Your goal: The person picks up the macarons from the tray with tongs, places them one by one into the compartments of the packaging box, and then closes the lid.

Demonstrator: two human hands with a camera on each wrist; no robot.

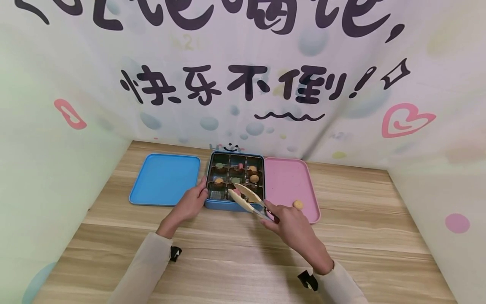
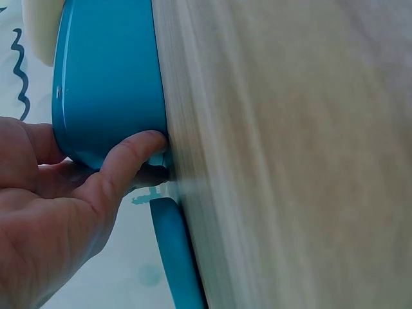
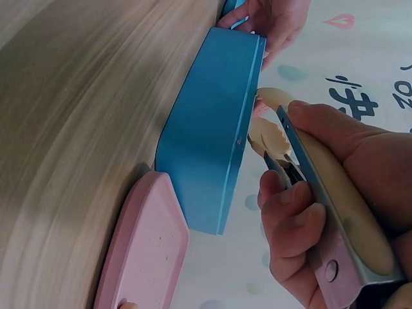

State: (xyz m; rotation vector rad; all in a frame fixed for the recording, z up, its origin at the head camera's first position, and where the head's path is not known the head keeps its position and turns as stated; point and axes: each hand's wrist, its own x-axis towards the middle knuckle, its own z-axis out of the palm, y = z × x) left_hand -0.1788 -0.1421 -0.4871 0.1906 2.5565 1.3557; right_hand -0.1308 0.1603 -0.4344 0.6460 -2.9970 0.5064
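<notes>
A blue box (image 1: 224,205) with a dark divided insert stands in the middle of the table, several small cookies in its compartments. My left hand (image 1: 191,204) holds the box's left side; in the left wrist view the thumb (image 2: 132,154) lies on the front wall near the corner. With my right hand (image 1: 294,226) I grip metal tongs (image 3: 331,212) that have cream-coloured tips. These tips reach over the front middle compartment, and a pink cookie (image 1: 237,192) shows between them. Whether they squeeze it I cannot tell.
A blue tray (image 1: 165,179) lies left of the box. Right of it is a pink tray (image 1: 288,179) bearing crumbs and one round yellowish cookie (image 1: 298,204). A printed wall curtain (image 1: 228,114) rises just behind the box.
</notes>
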